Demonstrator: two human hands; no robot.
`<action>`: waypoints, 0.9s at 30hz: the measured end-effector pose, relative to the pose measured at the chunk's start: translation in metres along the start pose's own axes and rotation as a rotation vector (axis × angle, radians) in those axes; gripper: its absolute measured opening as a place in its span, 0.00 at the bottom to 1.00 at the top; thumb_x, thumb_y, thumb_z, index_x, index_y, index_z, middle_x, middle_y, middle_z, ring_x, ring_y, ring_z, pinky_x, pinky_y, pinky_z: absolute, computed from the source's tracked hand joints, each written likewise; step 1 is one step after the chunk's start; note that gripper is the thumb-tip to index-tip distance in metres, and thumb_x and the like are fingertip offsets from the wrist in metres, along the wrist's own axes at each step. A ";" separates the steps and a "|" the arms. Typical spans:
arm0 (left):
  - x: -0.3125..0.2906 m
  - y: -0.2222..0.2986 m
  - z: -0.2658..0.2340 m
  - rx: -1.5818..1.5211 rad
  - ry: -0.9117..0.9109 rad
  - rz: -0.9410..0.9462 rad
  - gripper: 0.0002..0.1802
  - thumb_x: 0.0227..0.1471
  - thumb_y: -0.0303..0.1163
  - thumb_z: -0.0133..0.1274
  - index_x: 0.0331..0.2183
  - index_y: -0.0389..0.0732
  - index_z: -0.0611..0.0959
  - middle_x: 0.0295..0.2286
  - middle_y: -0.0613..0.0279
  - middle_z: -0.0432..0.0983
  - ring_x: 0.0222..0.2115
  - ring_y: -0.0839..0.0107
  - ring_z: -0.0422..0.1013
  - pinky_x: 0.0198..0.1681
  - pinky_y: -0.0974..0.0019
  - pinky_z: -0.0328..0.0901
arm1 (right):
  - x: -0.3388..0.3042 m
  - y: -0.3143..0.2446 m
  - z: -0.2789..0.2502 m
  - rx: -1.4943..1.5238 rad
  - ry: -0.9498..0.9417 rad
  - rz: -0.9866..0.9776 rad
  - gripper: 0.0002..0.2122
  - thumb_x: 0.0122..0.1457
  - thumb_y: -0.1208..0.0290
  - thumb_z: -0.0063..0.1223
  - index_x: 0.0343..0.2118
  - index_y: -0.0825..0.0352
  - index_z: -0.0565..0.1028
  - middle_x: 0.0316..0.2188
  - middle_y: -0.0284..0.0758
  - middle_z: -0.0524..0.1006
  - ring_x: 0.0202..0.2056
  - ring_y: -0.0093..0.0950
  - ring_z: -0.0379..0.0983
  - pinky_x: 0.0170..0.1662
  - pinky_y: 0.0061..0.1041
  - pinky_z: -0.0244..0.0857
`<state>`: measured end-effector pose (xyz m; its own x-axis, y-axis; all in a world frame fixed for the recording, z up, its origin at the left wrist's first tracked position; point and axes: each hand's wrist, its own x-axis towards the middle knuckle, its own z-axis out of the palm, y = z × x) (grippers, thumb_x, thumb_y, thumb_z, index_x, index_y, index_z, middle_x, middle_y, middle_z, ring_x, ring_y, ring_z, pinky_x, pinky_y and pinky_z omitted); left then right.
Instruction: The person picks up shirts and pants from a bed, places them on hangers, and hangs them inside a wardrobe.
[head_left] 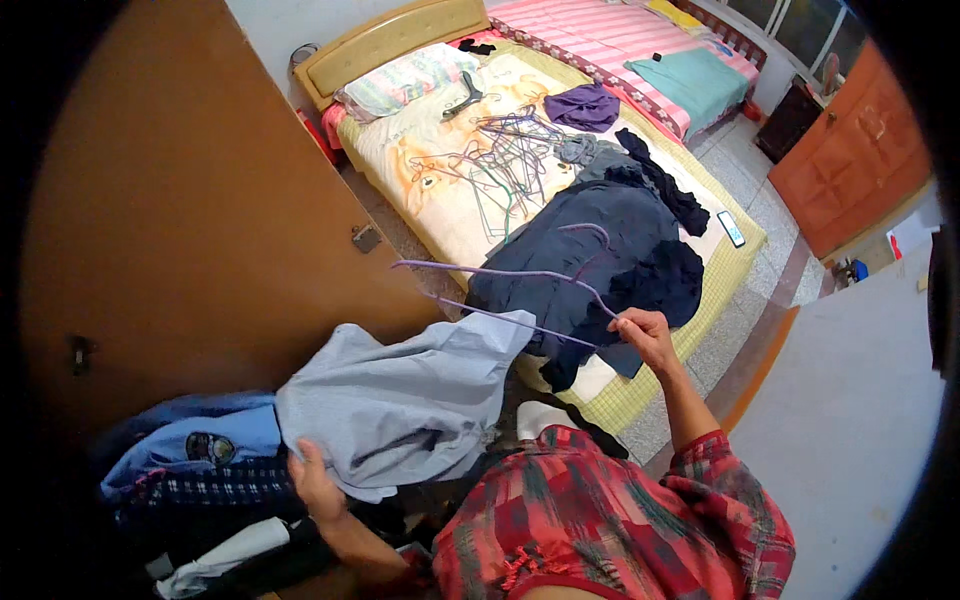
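Note:
My right hand (pixel 645 335) pinches a thin purple wire hanger (pixel 500 285) held out level toward the left, over the bed's near edge. One end of the hanger runs into a light grey-blue shirt (pixel 400 405) that drapes below it. My left hand (pixel 315 485) grips the lower hem of that shirt, just in front of the hung clothes. A pile of dark navy garments (pixel 610 250) lies on the bed behind the hanger.
An open brown wardrobe door (pixel 190 220) stands at the left, with hung clothes (pixel 210 470) below it. The bed (pixel 440 170) carries a heap of wire hangers (pixel 505 155), a purple cloth (pixel 583 105) and a phone (pixel 731 228). An orange door (pixel 855 160) is at right.

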<state>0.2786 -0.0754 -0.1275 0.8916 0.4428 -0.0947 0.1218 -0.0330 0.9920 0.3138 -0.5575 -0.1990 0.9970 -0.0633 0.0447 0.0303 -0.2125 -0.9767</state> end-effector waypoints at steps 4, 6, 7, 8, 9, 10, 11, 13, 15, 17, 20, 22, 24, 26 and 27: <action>-0.020 0.043 -0.010 -0.185 -0.138 0.103 0.24 0.57 0.36 0.42 0.49 0.28 0.65 0.45 0.53 0.66 0.45 0.66 0.62 0.51 0.65 0.54 | 0.020 -0.032 0.006 -0.051 -0.093 -0.086 0.09 0.54 0.71 0.48 0.24 0.72 0.76 0.19 0.29 0.73 0.22 0.16 0.65 0.25 0.17 0.57; -0.020 0.047 -0.014 -0.061 -0.041 0.085 0.20 0.57 0.38 0.43 0.44 0.30 0.71 0.41 0.57 0.68 0.41 0.71 0.63 0.47 0.69 0.55 | 0.025 -0.046 0.001 -0.058 -0.064 -0.200 0.09 0.53 0.72 0.47 0.24 0.73 0.75 0.20 0.32 0.74 0.22 0.18 0.67 0.27 0.17 0.59; -0.016 0.038 -0.034 0.063 -0.012 0.116 0.20 0.57 0.38 0.43 0.43 0.30 0.72 0.40 0.60 0.68 0.41 0.73 0.62 0.47 0.70 0.55 | 0.030 -0.061 -0.003 -0.091 -0.099 -0.261 0.09 0.52 0.73 0.47 0.23 0.73 0.75 0.20 0.32 0.74 0.22 0.18 0.67 0.27 0.18 0.59; -0.017 0.061 -0.017 0.033 -0.053 0.156 0.19 0.57 0.38 0.42 0.42 0.31 0.73 0.39 0.62 0.69 0.40 0.74 0.62 0.46 0.71 0.55 | 0.033 -0.065 -0.008 -0.045 -0.083 -0.254 0.09 0.52 0.73 0.47 0.23 0.73 0.75 0.20 0.32 0.74 0.22 0.18 0.66 0.26 0.17 0.57; -0.016 0.075 -0.010 0.053 -0.108 0.207 0.19 0.57 0.38 0.42 0.43 0.31 0.73 0.38 0.63 0.70 0.40 0.75 0.62 0.47 0.71 0.55 | 0.039 -0.070 -0.017 -0.020 -0.096 -0.302 0.08 0.52 0.73 0.47 0.23 0.73 0.75 0.20 0.31 0.73 0.21 0.18 0.65 0.25 0.17 0.56; -0.014 0.082 -0.008 0.089 -0.125 0.240 0.20 0.57 0.38 0.42 0.43 0.31 0.73 0.39 0.63 0.70 0.40 0.76 0.62 0.46 0.71 0.55 | 0.045 -0.072 -0.023 -0.014 -0.076 -0.359 0.08 0.52 0.72 0.47 0.23 0.73 0.74 0.20 0.30 0.72 0.21 0.17 0.63 0.25 0.16 0.54; -0.014 0.090 -0.005 -0.015 -0.120 0.143 0.20 0.57 0.38 0.41 0.44 0.31 0.73 0.39 0.63 0.70 0.40 0.76 0.63 0.47 0.71 0.56 | 0.052 -0.074 -0.028 -0.006 -0.102 -0.390 0.09 0.52 0.71 0.48 0.24 0.73 0.74 0.20 0.30 0.72 0.20 0.17 0.61 0.23 0.16 0.52; -0.016 0.104 -0.007 -0.034 -0.121 0.160 0.22 0.57 0.40 0.42 0.45 0.31 0.72 0.40 0.62 0.70 0.41 0.74 0.64 0.47 0.70 0.56 | 0.068 -0.083 -0.038 -0.021 -0.196 -0.453 0.11 0.52 0.68 0.49 0.23 0.72 0.74 0.18 0.30 0.71 0.18 0.16 0.60 0.20 0.16 0.50; -0.018 0.104 -0.015 -0.097 -0.119 0.184 0.23 0.57 0.41 0.42 0.45 0.31 0.71 0.41 0.61 0.70 0.42 0.73 0.64 0.48 0.70 0.56 | 0.078 -0.097 -0.034 -0.020 -0.265 -0.531 0.14 0.52 0.64 0.49 0.22 0.72 0.74 0.16 0.31 0.71 0.16 0.17 0.60 0.20 0.17 0.50; -0.022 0.103 -0.018 -0.145 -0.071 0.181 0.24 0.57 0.42 0.42 0.47 0.31 0.69 0.42 0.59 0.70 0.42 0.72 0.65 0.48 0.69 0.57 | 0.080 -0.106 -0.028 -0.029 -0.288 -0.551 0.14 0.52 0.63 0.50 0.21 0.72 0.74 0.16 0.31 0.71 0.16 0.18 0.61 0.20 0.17 0.50; -0.023 0.100 -0.017 -0.228 -0.082 0.160 0.25 0.57 0.42 0.43 0.48 0.31 0.68 0.43 0.58 0.69 0.43 0.71 0.65 0.48 0.68 0.57 | 0.078 -0.112 -0.021 -0.058 -0.305 -0.613 0.14 0.51 0.63 0.50 0.20 0.72 0.74 0.15 0.33 0.71 0.16 0.20 0.63 0.20 0.18 0.51; -0.025 0.101 -0.014 -0.259 -0.076 0.146 0.25 0.57 0.42 0.43 0.48 0.31 0.67 0.44 0.57 0.68 0.43 0.70 0.65 0.48 0.68 0.57 | 0.076 -0.114 -0.019 -0.087 -0.419 -0.616 0.14 0.51 0.64 0.50 0.20 0.72 0.74 0.15 0.33 0.71 0.15 0.21 0.63 0.19 0.19 0.52; -0.026 0.105 -0.010 -0.291 -0.071 0.130 0.26 0.57 0.42 0.43 0.49 0.31 0.67 0.44 0.56 0.68 0.44 0.69 0.65 0.49 0.68 0.57 | 0.075 -0.117 -0.011 -0.131 -0.458 -0.599 0.12 0.51 0.66 0.50 0.20 0.71 0.74 0.14 0.33 0.70 0.14 0.22 0.63 0.19 0.20 0.51; -0.028 0.111 -0.005 -0.283 -0.050 0.115 0.27 0.57 0.42 0.42 0.50 0.30 0.65 0.46 0.55 0.67 0.45 0.68 0.65 0.50 0.67 0.57 | 0.073 -0.115 -0.007 -0.196 -0.483 -0.608 0.11 0.51 0.67 0.51 0.20 0.71 0.73 0.13 0.34 0.68 0.14 0.22 0.62 0.19 0.20 0.50; -0.031 0.111 -0.006 -0.283 -0.059 0.109 0.27 0.57 0.41 0.42 0.50 0.29 0.65 0.47 0.54 0.66 0.46 0.67 0.64 0.50 0.67 0.57 | 0.073 -0.116 -0.001 -0.210 -0.491 -0.586 0.09 0.50 0.70 0.52 0.21 0.71 0.73 0.12 0.34 0.66 0.14 0.23 0.60 0.18 0.21 0.50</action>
<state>0.2624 -0.0876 -0.0141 0.9175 0.3974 0.0173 -0.0952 0.1772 0.9796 0.3826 -0.5382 -0.0823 0.7416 0.5427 0.3944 0.5949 -0.2604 -0.7604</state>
